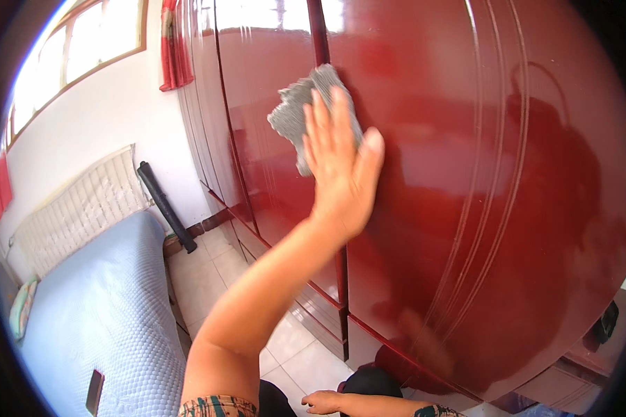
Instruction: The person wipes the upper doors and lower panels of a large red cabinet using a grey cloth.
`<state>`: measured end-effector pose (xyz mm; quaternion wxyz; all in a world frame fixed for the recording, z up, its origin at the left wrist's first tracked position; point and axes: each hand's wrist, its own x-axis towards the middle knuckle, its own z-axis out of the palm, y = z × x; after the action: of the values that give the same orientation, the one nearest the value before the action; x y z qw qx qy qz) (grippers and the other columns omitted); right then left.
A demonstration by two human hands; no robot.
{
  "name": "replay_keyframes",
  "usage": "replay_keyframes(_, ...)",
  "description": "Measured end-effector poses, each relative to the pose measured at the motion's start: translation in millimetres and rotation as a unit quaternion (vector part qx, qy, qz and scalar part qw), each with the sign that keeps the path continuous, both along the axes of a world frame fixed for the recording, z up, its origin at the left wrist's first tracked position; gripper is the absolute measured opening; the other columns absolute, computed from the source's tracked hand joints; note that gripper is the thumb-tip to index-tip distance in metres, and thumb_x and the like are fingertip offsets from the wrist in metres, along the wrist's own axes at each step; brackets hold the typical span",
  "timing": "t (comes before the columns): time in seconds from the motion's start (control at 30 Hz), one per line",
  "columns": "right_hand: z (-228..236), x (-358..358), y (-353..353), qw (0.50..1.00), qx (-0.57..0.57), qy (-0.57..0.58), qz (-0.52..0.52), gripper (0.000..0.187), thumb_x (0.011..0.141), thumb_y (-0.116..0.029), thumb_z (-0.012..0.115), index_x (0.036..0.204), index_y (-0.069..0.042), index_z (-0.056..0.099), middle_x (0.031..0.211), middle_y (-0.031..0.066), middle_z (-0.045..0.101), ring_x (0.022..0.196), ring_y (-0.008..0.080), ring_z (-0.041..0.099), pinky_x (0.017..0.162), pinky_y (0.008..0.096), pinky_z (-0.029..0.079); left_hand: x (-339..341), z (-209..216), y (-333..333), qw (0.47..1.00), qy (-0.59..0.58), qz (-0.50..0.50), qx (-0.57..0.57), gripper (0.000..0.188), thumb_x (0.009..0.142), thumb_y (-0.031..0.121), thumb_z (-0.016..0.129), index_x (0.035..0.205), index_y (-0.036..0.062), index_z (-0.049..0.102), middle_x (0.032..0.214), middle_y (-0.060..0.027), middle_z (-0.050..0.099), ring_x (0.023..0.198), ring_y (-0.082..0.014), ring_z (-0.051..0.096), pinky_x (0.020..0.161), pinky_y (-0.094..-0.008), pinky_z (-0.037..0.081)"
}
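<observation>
Two bare hands are in view: the right hand [325, 401] sits lowest and nearest, curled loosely at the bottom edge above the floor and holding nothing, while the left hand [339, 161] reaches up from a long forearm, its fingers spread wide and flat, pressing one crumpled grey cleaning cloth [300, 113] against the front of one tall, glossy dark-red wooden wardrobe [466, 208]. That cloth lies on the wardrobe door just right of a vertical seam between two doors, partly covered by the fingers; its long axis runs roughly up and down, tilted a little so the upper end leans to the right, and the fingers point upward along it. Several door panels stand side by side, with grooved lines curving down the big panel on the right, and the polished surface mirrors a dim shape of the person. Pale square floor tiles [209, 267] run along the wardrobe's foot. To the left stands one bed with a light-blue quilted cover [97, 306], a small dark rectangular object [94, 393] lying on its near edge, and a white ribbed headboard [83, 201] behind it. One black tube [165, 206] leans against the white wall, and red curtains [174, 45] hang beside a bright window [83, 42].
</observation>
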<state>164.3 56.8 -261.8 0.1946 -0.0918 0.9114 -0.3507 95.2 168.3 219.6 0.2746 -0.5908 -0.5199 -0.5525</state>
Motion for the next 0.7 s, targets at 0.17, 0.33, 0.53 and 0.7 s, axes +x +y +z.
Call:
replay_keyframes(0.17, -2, 3, 0, 1.0, 0.025, 0.017, 0.001, 0.04, 0.083, -0.026, 0.057, 0.117, -0.006, 0.057, 0.106, 0.0235, 0.063, 0.101, 0.0396, 0.06, 0.086, 0.0477, 0.048, 60, -101, -23, 0.974, 0.216, -0.059, -0.025, 0.068, 0.091, 0.054, 0.045, 0.147, 0.0159, 0.032, 0.154, -0.0249, 0.015, 0.141, -0.0452, 0.014, 0.109, -0.061, 0.005)
replay_keyframes(0.33, 0, 5, -1, 0.998, 0.052, 0.019, -0.009, 0.041, 0.081, -0.026, 0.057, 0.118, -0.007, 0.06, 0.102, 0.0202, 0.066, 0.096, 0.0374, 0.063, 0.083, 0.0458, 0.05, 77, -108, -30, 0.891, 0.414, -0.162, -0.098, 0.064, 0.087, 0.064, 0.046, 0.138, 0.0246, 0.044, 0.145, -0.0057, 0.041, 0.133, -0.0336, 0.036, 0.107, -0.058, 0.019)
replay_keyframes(0.53, -7, 7, -6, 0.999, 0.045, 0.024, -0.003, 0.033, 0.085, -0.024, 0.056, 0.114, -0.006, 0.057, 0.104, 0.0229, 0.063, 0.101, 0.0403, 0.06, 0.085, 0.0489, 0.048, 24, 3, -2, 0.984, 0.168, 0.018, 0.062, 0.069, 0.093, 0.038, 0.05, 0.15, 0.0117, 0.023, 0.156, -0.0232, 0.005, 0.142, -0.0426, 0.012, 0.111, -0.0562, 0.011)
replay_keyframes(0.7, -2, 2, -7, 0.998, 0.061, 0.021, 0.016, 0.031, 0.085, -0.024, 0.056, 0.11, -0.005, 0.057, 0.103, 0.0231, 0.063, 0.102, 0.04, 0.06, 0.084, 0.0488, 0.048, 23, 10, -6, 0.995, 0.083, -0.03, 0.041, 0.064, 0.098, 0.039, 0.041, 0.149, 0.0053, 0.021, 0.155, -0.0263, 0.002, 0.143, -0.0425, 0.004, 0.113, -0.0507, 0.006)
